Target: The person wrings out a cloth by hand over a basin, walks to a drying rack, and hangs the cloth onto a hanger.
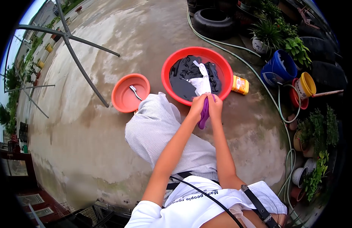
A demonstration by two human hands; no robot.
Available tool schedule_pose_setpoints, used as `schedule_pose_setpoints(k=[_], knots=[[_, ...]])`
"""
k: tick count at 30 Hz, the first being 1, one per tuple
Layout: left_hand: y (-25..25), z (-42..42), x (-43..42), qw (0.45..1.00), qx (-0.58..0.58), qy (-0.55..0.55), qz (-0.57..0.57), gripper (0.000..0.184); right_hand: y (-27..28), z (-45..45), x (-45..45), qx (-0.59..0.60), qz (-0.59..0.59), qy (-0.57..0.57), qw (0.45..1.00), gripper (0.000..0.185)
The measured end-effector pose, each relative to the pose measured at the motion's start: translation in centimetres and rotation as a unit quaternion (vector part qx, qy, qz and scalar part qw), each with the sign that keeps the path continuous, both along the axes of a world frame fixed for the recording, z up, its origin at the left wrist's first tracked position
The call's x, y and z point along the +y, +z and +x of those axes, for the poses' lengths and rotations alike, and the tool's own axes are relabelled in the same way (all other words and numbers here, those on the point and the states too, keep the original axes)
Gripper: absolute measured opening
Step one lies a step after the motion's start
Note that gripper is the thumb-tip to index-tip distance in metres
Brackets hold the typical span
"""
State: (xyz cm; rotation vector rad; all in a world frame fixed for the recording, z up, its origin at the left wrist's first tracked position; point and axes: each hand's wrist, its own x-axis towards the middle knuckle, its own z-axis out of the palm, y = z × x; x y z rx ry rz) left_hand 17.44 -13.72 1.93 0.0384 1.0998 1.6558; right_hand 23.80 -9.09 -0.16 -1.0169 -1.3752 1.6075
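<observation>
A large red basin (225, 64) holds dark water with black clothes (187, 68) in it. A white cloth (200, 81) rises from the basin toward my hands at its near rim. My left hand (198, 105) and my right hand (215, 104) are side by side, both closed around the fabric. Purple cloth (203, 119) hangs down between them on the near side. Whether the white and purple parts are one garment is hidden by my fingers.
A small orange basin (122, 93) with a brush (135, 92) lies left. Right of the red basin is a yellow-orange container (240, 85). A green hose (255, 72), tire (214, 23), blue bucket (274, 70), yellow bucket (306, 85) and potted plants line the right.
</observation>
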Motion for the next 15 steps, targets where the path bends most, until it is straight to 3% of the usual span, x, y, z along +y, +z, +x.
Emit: schedule_pose_setpoints(k=[1, 6, 10, 13, 15], knots=[[-0.3, 0.4, -0.3, 0.999, 0.0, -0.037, 0.022, 0.023, -0.4, 0.6, 0.7, -0.012, -0.003, -0.012, 1.0, 0.025], [-0.9, 2.1, -0.2, 1.0, 0.021, 0.016, 0.004, 0.021, -0.7, 1.5, -0.5, -0.059, 0.013, -0.057, 0.997, 0.029], [-3.7, -0.7, 0.1, 0.993, 0.028, 0.103, 0.042, 0.022, 0.7, 0.2, -1.8, -0.097, 0.13, 0.063, 0.985, 0.033], [-2.7, -0.8, 0.4, 0.993, 0.011, 0.118, 0.018, 0.022, 2.4, -0.4, -0.4, -0.167, 0.082, 0.13, 0.974, 0.033], [-2.2, -0.4, 0.3, 0.994, 0.025, 0.103, 0.015, 0.021, 2.0, -0.6, -0.7, -0.111, 0.015, 0.042, 0.993, 0.034]])
